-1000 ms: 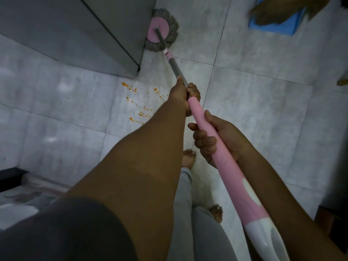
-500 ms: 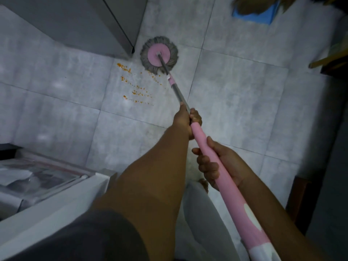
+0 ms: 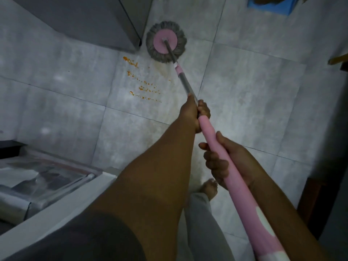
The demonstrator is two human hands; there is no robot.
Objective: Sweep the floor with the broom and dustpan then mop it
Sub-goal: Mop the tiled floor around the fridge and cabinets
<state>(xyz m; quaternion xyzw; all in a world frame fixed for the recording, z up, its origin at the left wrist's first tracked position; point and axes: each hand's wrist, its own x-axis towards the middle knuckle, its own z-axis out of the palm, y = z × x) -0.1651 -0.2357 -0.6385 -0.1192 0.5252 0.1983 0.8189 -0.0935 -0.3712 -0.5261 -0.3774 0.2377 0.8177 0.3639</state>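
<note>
A spin mop with a round pink disc and grey strands, the mop head (image 3: 166,42), lies flat on the grey tiled floor (image 3: 254,91) beside the corner of a grey cabinet. Its pole (image 3: 216,147) runs from metal to pink down toward me. My left hand (image 3: 192,114) grips the pole where metal meets pink. Lower down, my right hand (image 3: 227,162) grips the pink part. Orange crumbs (image 3: 143,81) are scattered on the tile just left of the pole, with a faint brownish wet smear (image 3: 165,72) near the mop head.
A grey cabinet (image 3: 84,19) stands at the upper left. A white ledge with a clear-lidded box (image 3: 43,178) fills the lower left. A blue thing (image 3: 271,5) lies at the top right. Dark wooden furniture (image 3: 320,200) lines the right edge. My bare foot (image 3: 209,187) is below the hands.
The mop head moved out from behind the cabinet corner, came toward the crumbs, then slid slightly back beside the cabinet. Both hands keep their hold on the pole.
</note>
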